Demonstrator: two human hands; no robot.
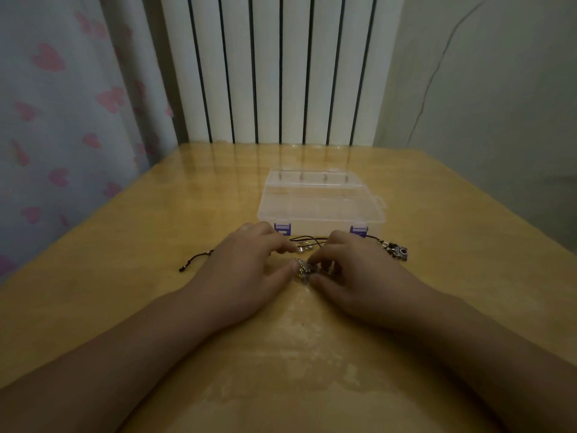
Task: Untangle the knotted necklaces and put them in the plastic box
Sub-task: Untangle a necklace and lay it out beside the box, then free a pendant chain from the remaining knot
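Knotted necklaces (307,267) before plastic box (320,203): left hand (246,270), right hand (352,276) both pinching knot; tease cords apart gently, no yanking.

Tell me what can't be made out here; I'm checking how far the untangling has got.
Head view only:
- The knot: fingers of the left hand and right hand cover most of it; dim and small, so how the cords cross is unreadable.
- Black cord: its run passes under the left hand.
- Plastic box: clear walls and glare; any contents cannot be told.
- Charm: too small to tell its shape.
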